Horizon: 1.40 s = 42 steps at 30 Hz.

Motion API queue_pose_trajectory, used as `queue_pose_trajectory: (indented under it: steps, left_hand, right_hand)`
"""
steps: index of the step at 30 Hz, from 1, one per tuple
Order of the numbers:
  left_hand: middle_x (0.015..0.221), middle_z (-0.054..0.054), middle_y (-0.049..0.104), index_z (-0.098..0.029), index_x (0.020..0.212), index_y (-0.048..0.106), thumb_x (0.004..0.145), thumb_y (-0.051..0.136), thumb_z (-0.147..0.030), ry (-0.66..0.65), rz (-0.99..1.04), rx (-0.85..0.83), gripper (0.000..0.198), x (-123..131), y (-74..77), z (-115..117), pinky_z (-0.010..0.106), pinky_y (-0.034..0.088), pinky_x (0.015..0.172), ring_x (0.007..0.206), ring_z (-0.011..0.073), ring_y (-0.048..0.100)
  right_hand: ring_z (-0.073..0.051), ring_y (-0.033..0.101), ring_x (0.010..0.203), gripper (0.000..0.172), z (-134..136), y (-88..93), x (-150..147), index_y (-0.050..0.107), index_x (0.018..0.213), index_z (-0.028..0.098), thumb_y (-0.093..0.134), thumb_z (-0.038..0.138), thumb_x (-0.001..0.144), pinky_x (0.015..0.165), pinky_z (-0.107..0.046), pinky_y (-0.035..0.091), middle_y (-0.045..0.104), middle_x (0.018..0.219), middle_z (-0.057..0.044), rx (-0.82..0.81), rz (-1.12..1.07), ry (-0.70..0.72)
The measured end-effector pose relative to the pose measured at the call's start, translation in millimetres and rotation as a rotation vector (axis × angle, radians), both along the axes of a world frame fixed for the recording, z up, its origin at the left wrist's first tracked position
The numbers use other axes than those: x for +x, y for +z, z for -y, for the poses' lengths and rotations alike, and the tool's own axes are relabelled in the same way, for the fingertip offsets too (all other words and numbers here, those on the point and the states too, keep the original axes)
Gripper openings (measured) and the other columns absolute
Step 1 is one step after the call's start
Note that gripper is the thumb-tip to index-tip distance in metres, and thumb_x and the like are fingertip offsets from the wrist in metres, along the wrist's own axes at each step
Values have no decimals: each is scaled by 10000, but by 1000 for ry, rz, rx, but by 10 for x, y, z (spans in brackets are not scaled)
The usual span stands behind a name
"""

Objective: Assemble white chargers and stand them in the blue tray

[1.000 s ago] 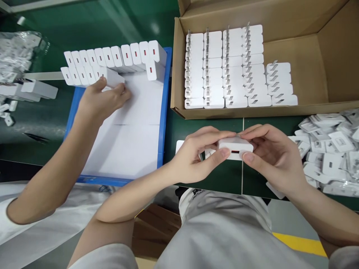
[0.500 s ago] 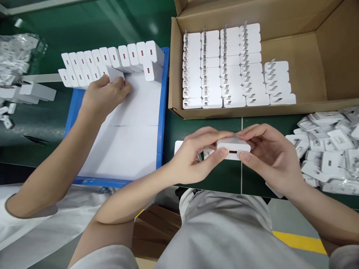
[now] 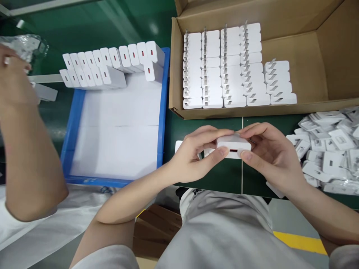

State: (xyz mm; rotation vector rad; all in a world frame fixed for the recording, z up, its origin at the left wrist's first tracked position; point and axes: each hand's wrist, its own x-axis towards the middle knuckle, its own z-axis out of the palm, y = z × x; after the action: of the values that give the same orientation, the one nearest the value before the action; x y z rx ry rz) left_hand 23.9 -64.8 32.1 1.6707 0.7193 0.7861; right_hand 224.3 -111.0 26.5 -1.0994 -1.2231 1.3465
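A white USB charger [image 3: 233,143] is pinched between both my hands above the green table, its port with a red-brown insert facing me. My left hand [image 3: 196,155] grips its left end, thumb on the front face and fingers along the top. On the right end, my right hand [image 3: 269,157] holds it the same way. Behind my left hand lie white pieces [image 3: 178,145], partly hidden by the fingers. Under my right wrist, another flat white piece [image 3: 275,189] sticks out at the table edge.
Beyond my hands stands a cardboard box [image 3: 294,45] with rows of chargers, prongs up. At left, a blue tray [image 3: 162,123] holds two rows of chargers. White plastic parts [image 3: 333,149] lie heaped at right. A co-worker's arm [image 3: 30,149] reaches along the far left.
The co-worker's hand has left the chargers in the blue tray and moved left to the bagged parts. My hands and the charger have barely moved.
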Motion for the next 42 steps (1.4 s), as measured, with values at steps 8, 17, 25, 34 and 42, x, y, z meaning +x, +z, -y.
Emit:
queue_pose_trajectory:
  steps: [8, 17, 25, 34, 42]
  left_hand:
    - [1034, 131, 666, -87, 1213, 654, 914, 601, -253, 10, 14, -3, 346, 3, -11, -6, 225, 558, 742, 920, 142, 614]
    - [1080, 119, 667, -142, 1210, 661, 912, 605, -271, 3, 10, -34, 330, 0, -8, -8, 230, 555, 719, 922, 148, 620]
    - [1064, 116, 668, -152, 1194, 672, 913, 603, -298, 7, 5, -44, 324, -4, 4, -12, 243, 550, 709, 900, 155, 617]
    - [1035, 122, 659, -142, 1190, 679, 930, 570, -289, 11, 1, -37, 318, -8, 17, -15, 228, 536, 650, 838, 144, 621]
    - [1055, 140, 676, -125, 1193, 675, 919, 574, -241, 23, -13, 70, 314, 7, 12, -4, 269, 548, 722, 922, 177, 622]
  right_hand:
    - [-207, 588, 965, 198, -15, -22, 16, 638, 1034, 289, 718, 249, 858, 758, -321, 543, 590, 1056, -48, -18, -9, 20]
    - [-207, 590, 964, 193, -15, -11, 19, 635, 1032, 289, 717, 266, 859, 763, -325, 548, 590, 1054, -43, -25, 0, 21]
    - [-229, 592, 971, 194, -18, -5, 23, 637, 1025, 310, 722, 306, 850, 752, -358, 559, 592, 1057, -47, -29, 18, 25]
    - [-229, 584, 1004, 201, -12, -7, 31, 638, 1029, 318, 725, 295, 849, 767, -348, 569, 586, 1066, -44, -21, 33, 25]
    - [-230, 598, 975, 198, -6, 10, 14, 654, 1017, 318, 734, 286, 839, 767, -371, 566, 594, 1058, -50, -1, 23, 8]
